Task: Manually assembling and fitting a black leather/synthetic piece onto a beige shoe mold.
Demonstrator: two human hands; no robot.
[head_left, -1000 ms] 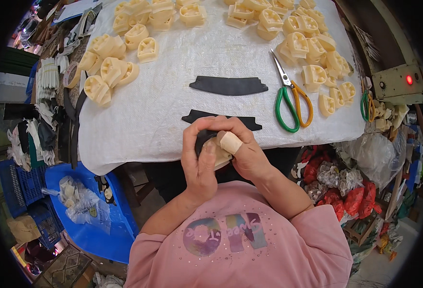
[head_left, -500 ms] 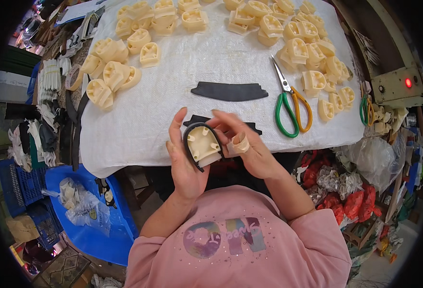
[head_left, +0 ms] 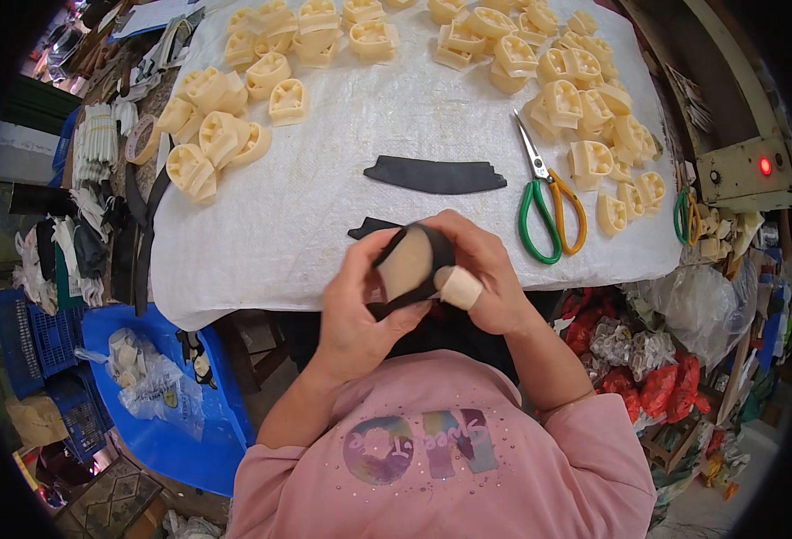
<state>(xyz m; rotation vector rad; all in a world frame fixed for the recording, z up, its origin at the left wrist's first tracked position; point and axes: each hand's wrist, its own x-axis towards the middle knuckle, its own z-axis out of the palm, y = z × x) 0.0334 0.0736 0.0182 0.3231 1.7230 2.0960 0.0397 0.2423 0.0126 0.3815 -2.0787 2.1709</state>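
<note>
Here they are, left hand (head_left: 356, 304) and right hand (head_left: 495, 280) turned inward, fingers curled round a black-edged cream piece (head_left: 407, 260), left of the large scissors (head_left: 550, 202), gripping it between them, though blur hides some fingertips.

Cream block (head_left: 408, 262), slightly blurred, plain face up, tilted from where I stand, held between left hand (head_left: 353, 292) and right hand (head_left: 493, 280). Black strip (head_left: 442, 245) runs around its edge, inside that grip.

Large multicoloured letters (head_left: 441, 449) with small pale script (head_left: 477, 434) mark the pink shirt (head_left: 522, 494).
</note>
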